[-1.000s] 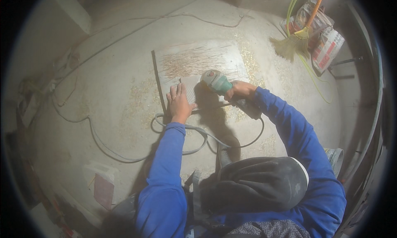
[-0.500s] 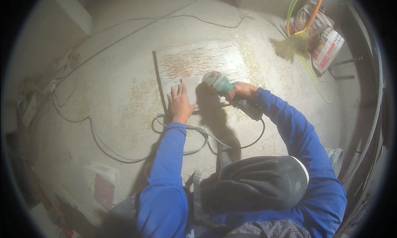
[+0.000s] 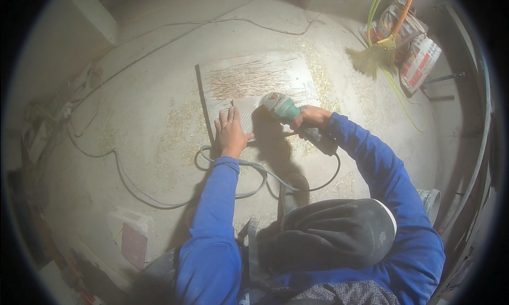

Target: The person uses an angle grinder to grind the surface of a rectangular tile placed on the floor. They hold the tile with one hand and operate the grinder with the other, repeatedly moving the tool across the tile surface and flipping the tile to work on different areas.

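Note:
My left hand point(image 3: 231, 134) lies flat with its fingers stretched out on a light, ribbed tile piece point(image 3: 245, 108), pressing its left side. My right hand point(image 3: 314, 117) is wrapped around a green and grey angle grinder point(image 3: 286, 108), whose head is at the tile's right edge. The disc is hidden beneath the head, so contact with the tile cannot be made out. Under the tile is a pale square board point(image 3: 295, 71), its far half scored with many brown cut lines.
The grinder's grey cord point(image 3: 260, 191) loops on the floor between board and my knee. More cables point(image 3: 238, 20) run behind. A straw broom point(image 3: 379, 56) and bags point(image 3: 421, 64) stand far right. A bucket point(image 3: 430, 205) is right; a reddish tile piece point(image 3: 133, 246) lies near left.
Little differs. The grinder and my right hand have shifted very slightly; my left hand stays in place on the tile piece.

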Available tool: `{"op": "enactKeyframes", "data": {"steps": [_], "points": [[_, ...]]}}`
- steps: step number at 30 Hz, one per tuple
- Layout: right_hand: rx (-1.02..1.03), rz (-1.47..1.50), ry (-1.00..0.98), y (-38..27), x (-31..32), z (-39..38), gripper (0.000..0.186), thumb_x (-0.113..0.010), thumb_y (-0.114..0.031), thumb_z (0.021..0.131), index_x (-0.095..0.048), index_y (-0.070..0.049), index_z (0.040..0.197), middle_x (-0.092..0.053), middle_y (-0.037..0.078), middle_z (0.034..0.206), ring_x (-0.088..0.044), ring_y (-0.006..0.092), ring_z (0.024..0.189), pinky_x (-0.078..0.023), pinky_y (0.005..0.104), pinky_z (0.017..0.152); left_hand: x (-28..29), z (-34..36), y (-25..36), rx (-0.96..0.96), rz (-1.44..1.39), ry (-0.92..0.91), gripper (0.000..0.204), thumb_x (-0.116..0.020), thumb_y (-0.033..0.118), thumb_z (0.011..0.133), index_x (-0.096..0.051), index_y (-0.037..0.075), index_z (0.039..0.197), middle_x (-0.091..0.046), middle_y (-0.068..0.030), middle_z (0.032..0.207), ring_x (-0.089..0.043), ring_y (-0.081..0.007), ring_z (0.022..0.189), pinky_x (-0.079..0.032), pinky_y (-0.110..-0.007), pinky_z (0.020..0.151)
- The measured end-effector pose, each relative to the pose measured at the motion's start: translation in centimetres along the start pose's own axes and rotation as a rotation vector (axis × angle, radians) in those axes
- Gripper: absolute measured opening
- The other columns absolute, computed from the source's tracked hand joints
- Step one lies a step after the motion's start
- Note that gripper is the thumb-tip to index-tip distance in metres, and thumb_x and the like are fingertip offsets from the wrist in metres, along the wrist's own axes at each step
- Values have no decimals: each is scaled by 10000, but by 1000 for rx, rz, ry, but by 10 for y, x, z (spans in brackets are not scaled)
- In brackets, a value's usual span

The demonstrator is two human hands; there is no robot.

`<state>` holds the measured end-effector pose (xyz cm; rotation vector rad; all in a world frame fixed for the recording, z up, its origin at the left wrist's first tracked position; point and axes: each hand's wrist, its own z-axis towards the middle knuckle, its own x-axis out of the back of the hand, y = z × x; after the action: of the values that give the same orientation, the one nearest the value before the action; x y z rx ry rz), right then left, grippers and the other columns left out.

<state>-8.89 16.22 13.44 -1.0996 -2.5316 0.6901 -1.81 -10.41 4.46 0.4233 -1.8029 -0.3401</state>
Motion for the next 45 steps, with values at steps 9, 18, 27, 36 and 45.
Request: {"op": "enactKeyframes", "data": {"steps": [9, 18, 27, 36, 45], "points": [[-41, 75, -34, 3, 0, -5, 419, -758, -241, 770, -676, 0, 1103, -690, 121, 893, -676, 232, 738, -552, 361, 677, 0, 1, -1, -7, 24, 1, 1092, -898, 362, 699, -325, 47, 1573, -363, -110, 1627, -266, -379, 1509, -214, -536, 1242], [-44, 183, -93, 3, -6, -23, 400, -751, -249, 783, -669, -11, 1094, -684, 118, 900, -678, 226, 738, -570, 370, 676, 1, 1, 1, 5, 16, 2, 1091, -895, 358, 703, -318, 47, 1575, -362, -101, 1628, -263, -372, 1512, -209, -526, 1246], [-10, 263, -104, 10, -10, -14, 404, -716, -249, 790, -651, -4, 1105, -670, 121, 906, -681, 221, 761, -581, 357, 696, 2, 0, 2, 4, -3, 7, 1075, -895, 343, 703, -332, 44, 1569, -363, -108, 1628, -253, -368, 1519, -195, -520, 1253], [-84, 288, -81, 0, -14, -14, 409, -707, -262, 813, -624, -20, 1133, -663, 121, 911, -678, 232, 763, -576, 381, 688, 3, 0, 1, 1, -17, -2, 1060, -889, 330, 708, -338, 44, 1567, -366, -112, 1626, -252, -366, 1522, -184, -516, 1257], [-147, 248, -88, -6, -15, -23, 428, -713, -290, 819, -627, -32, 1150, -669, 124, 923, -683, 237, 776, -578, 388, 692, -1, 1, -2, 7, -18, -1, 1076, -885, 325, 716, -309, 52, 1582, -366, -98, 1628, -246, -359, 1527, -177, -508, 1260]]}}
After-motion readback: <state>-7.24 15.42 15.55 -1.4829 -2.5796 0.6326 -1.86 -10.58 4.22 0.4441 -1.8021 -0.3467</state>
